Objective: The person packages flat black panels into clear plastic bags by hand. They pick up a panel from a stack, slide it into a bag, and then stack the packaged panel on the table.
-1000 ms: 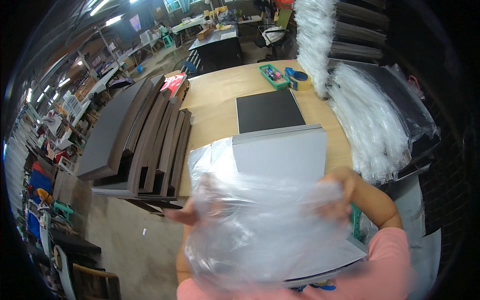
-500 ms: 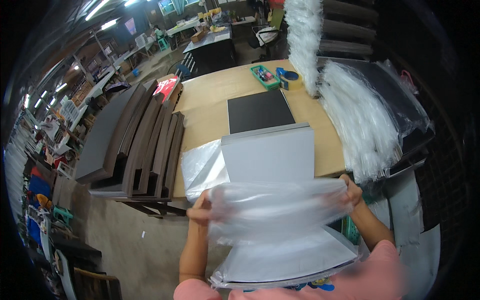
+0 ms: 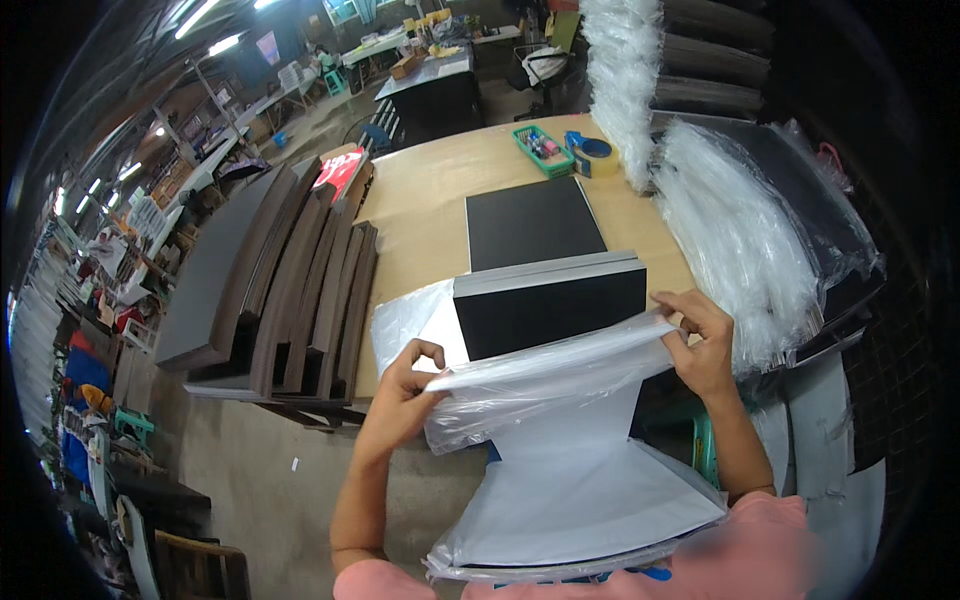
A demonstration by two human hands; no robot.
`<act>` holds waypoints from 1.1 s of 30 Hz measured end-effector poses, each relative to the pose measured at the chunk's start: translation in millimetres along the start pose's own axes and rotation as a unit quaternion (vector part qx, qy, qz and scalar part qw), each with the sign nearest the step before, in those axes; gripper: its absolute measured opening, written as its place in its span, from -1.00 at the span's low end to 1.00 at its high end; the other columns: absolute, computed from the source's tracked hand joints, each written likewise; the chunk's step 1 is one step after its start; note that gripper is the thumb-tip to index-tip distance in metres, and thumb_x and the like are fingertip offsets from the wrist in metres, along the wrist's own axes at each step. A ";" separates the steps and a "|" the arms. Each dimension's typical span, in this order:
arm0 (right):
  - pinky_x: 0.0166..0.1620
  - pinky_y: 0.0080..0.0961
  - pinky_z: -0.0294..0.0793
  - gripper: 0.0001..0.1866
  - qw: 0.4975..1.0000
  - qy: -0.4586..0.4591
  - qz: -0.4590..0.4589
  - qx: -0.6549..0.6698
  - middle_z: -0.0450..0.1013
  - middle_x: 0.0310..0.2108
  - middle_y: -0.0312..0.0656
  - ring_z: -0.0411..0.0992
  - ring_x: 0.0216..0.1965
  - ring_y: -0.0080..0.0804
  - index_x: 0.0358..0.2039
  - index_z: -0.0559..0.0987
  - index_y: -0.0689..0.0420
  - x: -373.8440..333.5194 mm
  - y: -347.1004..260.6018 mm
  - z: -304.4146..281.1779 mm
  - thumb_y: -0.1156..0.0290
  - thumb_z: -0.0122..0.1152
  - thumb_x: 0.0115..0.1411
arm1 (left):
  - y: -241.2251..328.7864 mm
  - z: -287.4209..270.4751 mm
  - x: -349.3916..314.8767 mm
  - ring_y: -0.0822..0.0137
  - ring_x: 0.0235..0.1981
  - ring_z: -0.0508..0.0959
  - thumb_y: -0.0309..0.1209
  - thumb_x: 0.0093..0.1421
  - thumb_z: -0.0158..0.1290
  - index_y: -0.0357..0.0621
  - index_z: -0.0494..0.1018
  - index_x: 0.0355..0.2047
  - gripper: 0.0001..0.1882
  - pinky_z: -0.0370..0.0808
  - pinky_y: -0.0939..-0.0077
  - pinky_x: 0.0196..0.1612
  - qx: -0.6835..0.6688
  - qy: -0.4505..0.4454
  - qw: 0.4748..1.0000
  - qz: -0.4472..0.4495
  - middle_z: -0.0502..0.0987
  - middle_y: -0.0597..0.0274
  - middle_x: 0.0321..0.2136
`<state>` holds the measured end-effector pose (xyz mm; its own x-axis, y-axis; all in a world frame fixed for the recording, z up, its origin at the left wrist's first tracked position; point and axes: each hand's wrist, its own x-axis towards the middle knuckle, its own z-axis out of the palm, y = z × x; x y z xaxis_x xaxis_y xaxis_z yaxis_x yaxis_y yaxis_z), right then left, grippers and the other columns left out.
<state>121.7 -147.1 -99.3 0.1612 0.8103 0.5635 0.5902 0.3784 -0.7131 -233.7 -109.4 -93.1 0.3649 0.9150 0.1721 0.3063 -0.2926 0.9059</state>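
My left hand [image 3: 402,398] pinches the left end of a clear plastic sleeve [image 3: 545,375], and my right hand [image 3: 703,342] grips its right end between thumb and fingers. The sleeve's edge is stretched between them over the near table edge. Below it a white sheet or board [image 3: 575,425] slopes toward my lap; whether it lies inside the sleeve I cannot tell. Another white panel in clear plastic [image 3: 590,510] rests at my lap. Just beyond the sleeve stands a block of black boards [image 3: 550,308] with pale edges, and behind that a black board [image 3: 535,222] lies flat.
Thick dark boards [image 3: 225,270] are stacked on the table's left side. Clear plastic sleeves [image 3: 735,250] lie piled at right. A green basket of small items [image 3: 542,150] and tape rolls [image 3: 592,155] sit at the back. A loose plastic sheet [image 3: 410,325] lies near the left hand.
The white face at the front of the standing block is gone, and a black face shows there. A white sheet now slopes below the sleeve. The sleeve's edge has been drawn into a narrower, tilted band.
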 end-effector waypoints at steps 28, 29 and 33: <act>-0.27 -0.50 0.36 -0.90 0.824 -0.244 0.423 0.287 0.46 -0.57 -0.18 0.42 -0.39 -0.38 -0.62 0.58 0.32 -228.3 171.2 27.7 0.53 0.24 -0.09 | -289.2 90.5 -134.5 0.54 -0.55 0.50 -0.23 0.16 0.15 -0.15 0.50 -0.43 -0.77 0.44 0.64 -0.52 -0.316 -0.168 0.802 -0.478 0.52 0.37 -0.54; -0.31 -0.50 0.35 -0.89 0.830 -0.238 0.415 0.288 0.46 -0.58 -0.18 0.42 -0.42 -0.39 -0.63 0.57 0.31 -235.3 189.1 40.7 0.52 0.24 -0.08 | -292.2 89.9 -137.0 0.52 -0.54 0.50 -0.21 0.15 0.17 -0.16 0.51 -0.44 -0.74 0.43 0.63 -0.52 -0.256 -0.157 0.834 -0.464 0.52 0.36 -0.55; -0.33 -0.54 0.36 -0.87 0.799 -0.231 0.531 0.163 0.46 -0.56 -0.22 0.42 -0.40 -0.46 -0.60 0.59 0.28 -242.8 224.3 55.0 0.49 0.33 -0.17 | -197.4 58.1 -85.7 0.46 -0.47 0.53 -0.23 0.08 0.22 -0.25 0.52 -0.34 -0.69 0.46 0.55 -0.39 0.034 -0.121 0.938 -0.322 0.55 0.30 -0.54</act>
<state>171.5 -234.3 -418.9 0.0800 0.8019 -0.5921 0.0654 -0.5969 -0.7996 -274.3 -146.2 -309.1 0.2713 0.8210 -0.5024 0.5847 0.2740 0.7636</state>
